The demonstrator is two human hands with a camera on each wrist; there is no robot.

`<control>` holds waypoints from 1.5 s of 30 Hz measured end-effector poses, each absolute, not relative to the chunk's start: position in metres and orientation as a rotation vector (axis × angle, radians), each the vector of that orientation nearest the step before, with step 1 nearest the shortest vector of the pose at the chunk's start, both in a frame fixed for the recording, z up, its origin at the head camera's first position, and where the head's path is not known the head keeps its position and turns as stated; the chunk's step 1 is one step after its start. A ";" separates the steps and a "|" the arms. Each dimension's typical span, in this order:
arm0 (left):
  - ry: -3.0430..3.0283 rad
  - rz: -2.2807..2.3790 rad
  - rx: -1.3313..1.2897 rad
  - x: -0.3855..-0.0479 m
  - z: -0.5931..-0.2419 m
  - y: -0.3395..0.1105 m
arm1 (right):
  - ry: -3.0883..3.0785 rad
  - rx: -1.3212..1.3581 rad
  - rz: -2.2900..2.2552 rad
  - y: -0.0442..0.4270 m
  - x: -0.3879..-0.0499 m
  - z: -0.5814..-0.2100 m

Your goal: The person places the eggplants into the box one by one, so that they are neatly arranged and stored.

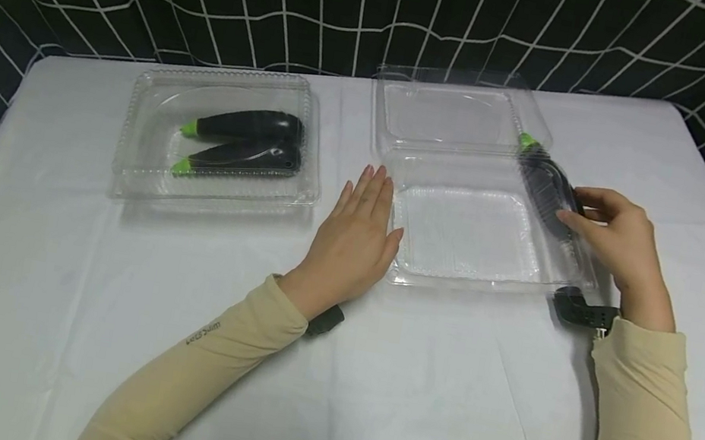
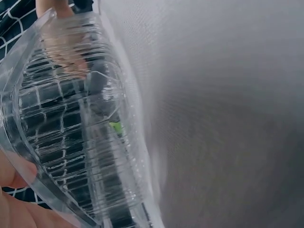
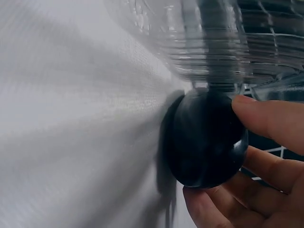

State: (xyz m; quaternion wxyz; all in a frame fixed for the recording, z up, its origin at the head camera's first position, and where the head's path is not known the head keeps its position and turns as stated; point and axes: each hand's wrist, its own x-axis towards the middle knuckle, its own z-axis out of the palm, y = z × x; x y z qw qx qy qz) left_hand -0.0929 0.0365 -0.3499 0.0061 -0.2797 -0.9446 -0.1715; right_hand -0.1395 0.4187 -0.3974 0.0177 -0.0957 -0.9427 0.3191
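Note:
My right hand (image 1: 620, 235) holds a dark eggplant (image 1: 548, 185) with a green stem end at the right side of an open clear plastic clamshell box (image 1: 461, 276). Thumb and fingers go round its thick end, and the right wrist view shows this eggplant (image 3: 206, 140) low by the white cloth, next to the box's ribbed wall (image 3: 213, 61). In the head view part of it appears through the clear plastic. With fingers straight, my left hand (image 1: 352, 239) rests along the box's left edge. The left wrist view shows fingers (image 2: 19, 171) at the clear rim.
Left of the open box, a second clear plastic box (image 1: 147, 180) has two dark eggplants (image 1: 250, 125) with green ends in it. The open box's lid (image 1: 445, 115) lies back toward the dark, white-gridded curtain (image 1: 330, 9). A white cloth (image 1: 414, 399) covers the table.

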 end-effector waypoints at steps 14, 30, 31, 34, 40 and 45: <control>-2.926 -0.566 -0.894 -0.093 -0.352 0.036 | -2.799 -0.373 1.235 0.383 -0.114 -0.351; -2.943 -0.576 -0.878 -0.093 -0.353 0.036 | -2.543 -0.460 1.510 0.401 -0.110 -0.349; -2.941 -0.575 -0.877 -0.093 -0.353 0.036 | -2.539 -0.467 1.510 0.401 -0.110 -0.349; -2.939 -0.572 -0.876 -0.093 -0.353 0.036 | -2.546 -0.478 1.492 0.406 -0.111 -0.351; -2.943 -0.574 -0.875 -0.092 -0.354 0.036 | -2.521 -0.473 1.516 0.441 -0.125 -0.380; -2.941 -0.574 -0.873 -0.092 -0.353 0.036 | -2.510 -0.466 1.519 0.462 -0.133 -0.396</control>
